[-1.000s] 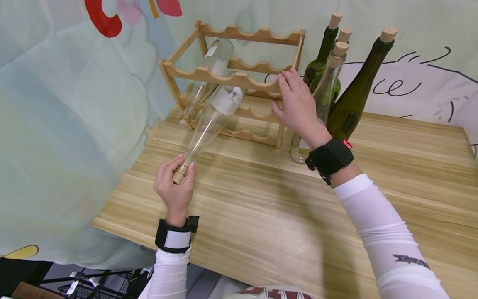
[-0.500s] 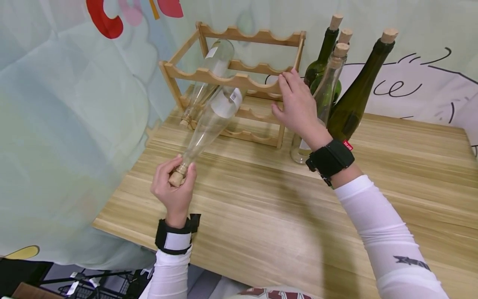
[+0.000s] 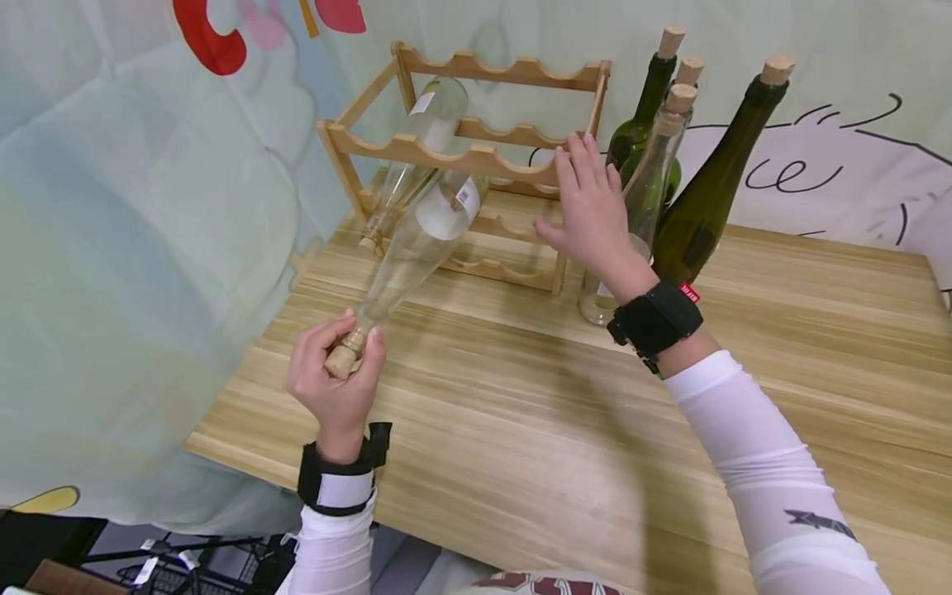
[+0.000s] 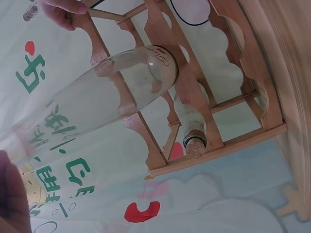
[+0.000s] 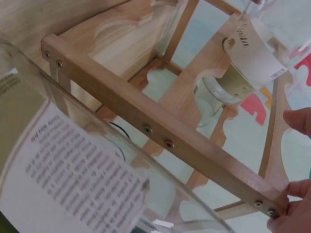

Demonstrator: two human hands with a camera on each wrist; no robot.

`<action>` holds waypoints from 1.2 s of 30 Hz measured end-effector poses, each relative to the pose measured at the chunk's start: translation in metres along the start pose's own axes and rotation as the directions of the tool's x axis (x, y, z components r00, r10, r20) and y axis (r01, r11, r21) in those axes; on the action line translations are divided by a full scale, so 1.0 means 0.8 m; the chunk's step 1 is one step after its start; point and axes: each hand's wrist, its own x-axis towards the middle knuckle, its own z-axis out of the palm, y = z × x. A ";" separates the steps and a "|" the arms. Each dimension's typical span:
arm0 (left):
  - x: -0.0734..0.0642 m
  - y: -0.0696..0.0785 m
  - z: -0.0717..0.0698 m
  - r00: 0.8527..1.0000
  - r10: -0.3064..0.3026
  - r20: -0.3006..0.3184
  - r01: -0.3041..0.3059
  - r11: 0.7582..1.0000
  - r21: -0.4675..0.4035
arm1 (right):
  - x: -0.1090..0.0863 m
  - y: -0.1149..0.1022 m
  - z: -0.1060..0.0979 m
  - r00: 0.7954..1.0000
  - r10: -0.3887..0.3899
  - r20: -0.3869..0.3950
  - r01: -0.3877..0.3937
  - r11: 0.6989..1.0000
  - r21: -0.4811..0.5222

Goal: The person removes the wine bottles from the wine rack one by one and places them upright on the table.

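Note:
My left hand (image 3: pixel 335 384) grips the neck of a clear glass bottle (image 3: pixel 416 240) just below its cork (image 3: pixel 342 361). The bottle slants, neck toward me. Its labelled base end overlaps the front of the wooden wine rack (image 3: pixel 446 154), below the top front rail in the head view. My right hand (image 3: pixel 591 211) rests on the rack's top right front corner, fingers extended and thumb held apart; in the right wrist view the fingertips (image 5: pixel 297 206) touch the rail end. Another clear corked bottle (image 3: pixel 439 111) lies in the rack's left side, neck forward.
Right of the rack stand a clear corked bottle (image 3: pixel 647 198), a tall dark green bottle (image 3: pixel 714 182) and other green bottles (image 3: pixel 632 136), all close to my right forearm. The wooden table (image 3: pixel 483 421) ends at its front edge. A printed cloth backdrop (image 3: pixel 186 207) hangs at left and behind.
My left hand has shifted slightly left and toward me, drawing the bottle along with it. The right hand stays at the rack corner, its fingers a little straighter.

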 end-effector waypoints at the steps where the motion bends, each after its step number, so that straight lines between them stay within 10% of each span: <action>1: 0.001 0.001 0.000 1.000 0.004 -0.002 -0.004 1.000 0.001 | -0.001 -0.001 0.001 1.000 0.005 -0.001 -0.005 1.000 -0.002; 7: 0.006 0.007 -0.002 1.000 0.027 0.005 -0.027 0.999 0.019 | -0.010 -0.014 0.017 0.998 -0.028 -0.064 0.026 0.999 -0.025; 12: 0.010 0.011 -0.005 0.998 0.045 0.034 -0.046 0.998 0.040 | -0.017 -0.036 0.041 0.975 -0.203 -0.091 0.204 0.979 0.000; 24: 0.012 0.024 -0.014 0.985 0.125 0.116 -0.132 0.990 0.052 | -0.010 -0.091 0.080 0.778 -0.566 -0.274 0.600 0.798 0.056; 36: 0.005 0.039 -0.015 0.948 0.254 0.191 -0.262 0.965 0.021 | -0.007 -0.117 0.084 0.784 -0.565 -0.257 0.588 0.809 0.013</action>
